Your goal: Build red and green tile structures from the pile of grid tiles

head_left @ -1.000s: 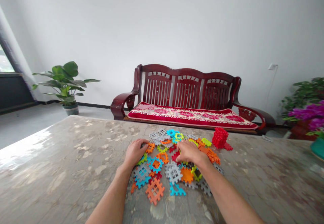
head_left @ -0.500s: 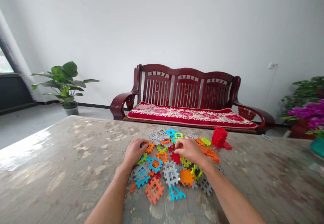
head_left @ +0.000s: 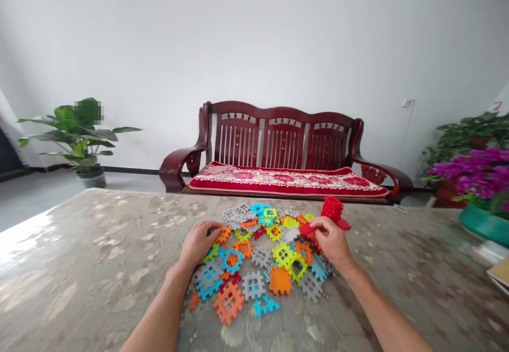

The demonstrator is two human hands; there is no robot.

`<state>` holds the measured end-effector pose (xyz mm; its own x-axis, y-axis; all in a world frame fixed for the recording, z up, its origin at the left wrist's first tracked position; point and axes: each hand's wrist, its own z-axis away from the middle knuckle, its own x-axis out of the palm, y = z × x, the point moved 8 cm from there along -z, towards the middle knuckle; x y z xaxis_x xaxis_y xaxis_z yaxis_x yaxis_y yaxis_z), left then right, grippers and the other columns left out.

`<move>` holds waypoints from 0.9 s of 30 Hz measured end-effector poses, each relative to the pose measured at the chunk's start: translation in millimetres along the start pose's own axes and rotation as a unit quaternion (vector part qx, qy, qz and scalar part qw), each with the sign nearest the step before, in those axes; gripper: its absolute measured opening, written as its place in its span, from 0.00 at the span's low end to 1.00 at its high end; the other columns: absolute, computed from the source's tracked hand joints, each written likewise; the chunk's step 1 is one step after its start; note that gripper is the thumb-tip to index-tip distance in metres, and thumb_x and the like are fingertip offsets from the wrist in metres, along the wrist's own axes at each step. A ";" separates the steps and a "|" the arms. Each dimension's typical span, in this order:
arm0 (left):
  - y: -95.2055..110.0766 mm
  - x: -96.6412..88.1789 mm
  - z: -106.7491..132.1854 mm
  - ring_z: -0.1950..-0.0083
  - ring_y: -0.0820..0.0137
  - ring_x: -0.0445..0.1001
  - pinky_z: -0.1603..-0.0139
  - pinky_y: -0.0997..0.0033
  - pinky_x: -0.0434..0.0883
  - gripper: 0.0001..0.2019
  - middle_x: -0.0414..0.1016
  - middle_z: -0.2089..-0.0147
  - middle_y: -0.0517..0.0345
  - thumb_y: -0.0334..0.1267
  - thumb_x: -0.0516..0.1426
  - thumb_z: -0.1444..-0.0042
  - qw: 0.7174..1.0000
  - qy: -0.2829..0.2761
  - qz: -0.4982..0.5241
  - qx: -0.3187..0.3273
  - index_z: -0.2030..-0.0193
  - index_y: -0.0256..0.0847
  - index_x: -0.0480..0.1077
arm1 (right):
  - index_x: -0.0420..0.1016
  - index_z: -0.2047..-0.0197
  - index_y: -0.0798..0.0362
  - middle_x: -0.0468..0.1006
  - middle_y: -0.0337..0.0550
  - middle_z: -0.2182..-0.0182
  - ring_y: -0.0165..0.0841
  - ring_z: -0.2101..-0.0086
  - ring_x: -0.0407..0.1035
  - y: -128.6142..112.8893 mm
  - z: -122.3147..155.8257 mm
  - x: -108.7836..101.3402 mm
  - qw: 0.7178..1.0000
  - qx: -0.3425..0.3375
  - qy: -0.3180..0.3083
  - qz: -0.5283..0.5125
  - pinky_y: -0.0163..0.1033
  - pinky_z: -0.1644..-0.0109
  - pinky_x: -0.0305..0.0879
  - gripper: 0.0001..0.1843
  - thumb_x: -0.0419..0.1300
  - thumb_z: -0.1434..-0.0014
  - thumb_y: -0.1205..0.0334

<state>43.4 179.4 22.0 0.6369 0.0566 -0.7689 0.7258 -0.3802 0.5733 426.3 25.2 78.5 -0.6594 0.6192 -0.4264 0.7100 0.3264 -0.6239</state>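
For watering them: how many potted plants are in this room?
3: a broad-leaf plant at left, a leafy green plant at right, and a magenta-flowered plant in a teal pot. Others may be hidden.

Only one sign could be read: a single numeral that looked like a 2 (head_left: 497, 106), in a dark reddish tone, high at the far right edge of the view. It stood on a white surface (head_left: 503, 100), cut off by the frame, above a leafy potted plant. What that surface was could not be told. Papers (head_left: 487, 252) and a tan booklet (head_left: 501, 272) at the lower right edge showed no legible writing at this size.
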 end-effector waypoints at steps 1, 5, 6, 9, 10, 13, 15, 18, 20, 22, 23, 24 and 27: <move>-0.1 0.0 -0.1 0.50 0.62 0.76 0.44 0.66 0.68 0.16 0.81 0.53 0.55 0.45 0.53 0.44 1.000 -0.001 0.000 0.000 0.57 0.45 0.79 | 0.75 0.70 0.50 0.80 0.44 0.64 0.37 0.60 0.74 9.6 4.5 -6.4 1.000 0.007 0.009 0.006 0.43 0.51 0.70 0.09 0.53 0.50 0.67; -0.9 0.4 -0.5 0.50 0.62 0.76 0.44 0.66 0.68 0.16 0.81 0.53 0.56 0.45 0.52 0.45 1.000 -0.005 0.003 -0.001 0.57 0.45 0.79 | 0.75 0.71 0.49 0.80 0.44 0.63 0.37 0.60 0.74 36.8 19.2 -24.3 0.998 0.030 0.033 0.051 0.44 0.52 0.71 0.11 0.52 0.52 0.68; -1.1 0.6 -0.7 0.50 0.62 0.76 0.44 0.65 0.68 0.16 0.81 0.53 0.56 0.45 0.52 0.45 1.000 -0.006 0.005 0.001 0.57 0.45 0.78 | 0.75 0.71 0.49 0.81 0.44 0.63 0.37 0.60 0.74 38.4 21.4 -27.1 0.997 0.024 0.035 0.065 0.44 0.51 0.71 0.11 0.52 0.52 0.68; -2.0 1.0 -1.3 0.50 0.61 0.76 0.45 0.65 0.69 0.17 0.81 0.53 0.55 0.45 0.52 0.45 1.000 -0.006 0.011 0.007 0.57 0.44 0.78 | 0.76 0.70 0.49 0.80 0.43 0.62 0.36 0.59 0.74 31.4 24.5 -32.4 0.994 -0.020 0.031 0.106 0.43 0.50 0.70 0.13 0.51 0.49 0.70; -2.4 1.1 -1.5 0.50 0.61 0.76 0.45 0.64 0.69 0.17 0.81 0.53 0.55 0.46 0.52 0.45 1.000 -0.006 0.011 0.008 0.57 0.44 0.78 | 0.76 0.70 0.48 0.80 0.43 0.61 0.35 0.58 0.74 26.9 25.0 -33.8 0.992 -0.038 0.030 0.118 0.43 0.49 0.70 0.14 0.50 0.48 0.70; -4.1 2.5 -2.3 0.50 0.61 0.76 0.46 0.64 0.69 0.17 0.81 0.53 0.55 0.46 0.52 0.45 1.000 -0.011 0.010 0.007 0.56 0.44 0.78 | 0.77 0.68 0.47 0.80 0.42 0.59 0.34 0.57 0.74 15.4 25.5 -39.1 0.987 -0.075 0.042 0.132 0.41 0.49 0.69 0.15 0.50 0.46 0.71; -4.7 3.2 -2.8 0.50 0.61 0.76 0.45 0.65 0.69 0.18 0.81 0.53 0.55 0.47 0.52 0.45 1.000 -0.014 0.009 0.007 0.56 0.44 0.78 | 0.77 0.68 0.47 0.80 0.42 0.60 0.34 0.57 0.74 14.5 25.4 -45.3 0.988 -0.069 0.076 0.116 0.42 0.48 0.69 0.15 0.51 0.46 0.71; -4.5 2.8 -3.3 0.50 0.61 0.76 0.45 0.64 0.68 0.18 0.81 0.53 0.55 0.48 0.52 0.45 1.000 -0.012 0.007 0.008 0.56 0.44 0.78 | 0.77 0.69 0.49 0.81 0.43 0.62 0.36 0.58 0.74 31.7 27.1 -56.7 0.986 0.006 0.160 0.055 0.45 0.47 0.68 0.11 0.53 0.48 0.67; -4.3 2.2 -3.4 0.50 0.60 0.76 0.45 0.64 0.68 0.18 0.81 0.53 0.55 0.48 0.52 0.45 1.000 -0.011 0.006 0.006 0.56 0.44 0.78 | 0.77 0.69 0.50 0.82 0.44 0.64 0.37 0.60 0.75 55.8 31.3 -61.3 0.974 0.092 0.208 -0.012 0.46 0.48 0.69 0.08 0.56 0.50 0.63; -3.8 1.6 -3.2 0.50 0.60 0.77 0.46 0.64 0.69 0.18 0.81 0.53 0.55 0.48 0.52 0.45 1.000 -0.012 0.005 0.004 0.56 0.44 0.78 | 0.77 0.68 0.52 0.83 0.45 0.65 0.37 0.65 0.75 83.5 38.4 -63.1 0.949 0.182 0.241 -0.087 0.45 0.53 0.71 0.10 0.59 0.53 0.58; -3.5 1.2 -3.0 0.50 0.60 0.77 0.46 0.64 0.69 0.18 0.81 0.53 0.55 0.47 0.52 0.46 1.000 -0.011 0.004 0.003 0.57 0.44 0.78 | 0.77 0.67 0.53 0.83 0.45 0.66 0.37 0.67 0.75 95.5 42.0 -64.2 0.937 0.216 0.250 -0.112 0.44 0.57 0.72 0.12 0.61 0.54 0.56; -3.2 0.8 -2.9 0.50 0.60 0.77 0.46 0.64 0.69 0.18 0.82 0.53 0.55 0.47 0.52 0.46 1.000 -0.010 0.004 0.003 0.57 0.44 0.78 | 0.77 0.66 0.53 0.83 0.46 0.66 0.37 0.69 0.75 105.1 45.0 -66.6 0.929 0.240 0.256 -0.120 0.43 0.60 0.72 0.14 0.61 0.55 0.55; -3.1 0.6 -2.9 0.50 0.60 0.77 0.46 0.65 0.69 0.18 0.82 0.54 0.55 0.48 0.52 0.46 1.000 -0.009 0.005 0.005 0.57 0.45 0.79 | 0.78 0.65 0.54 0.83 0.46 0.66 0.37 0.68 0.76 120.9 49.7 -82.0 0.929 0.272 0.249 -0.035 0.41 0.62 0.71 0.15 0.59 0.56 0.57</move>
<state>42.3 183.3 20.5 0.6389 0.0360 -0.7685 0.7170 -0.3900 0.5778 553.9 -21.7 5.5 -0.4065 0.9080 -0.1015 0.3507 0.0525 -0.9350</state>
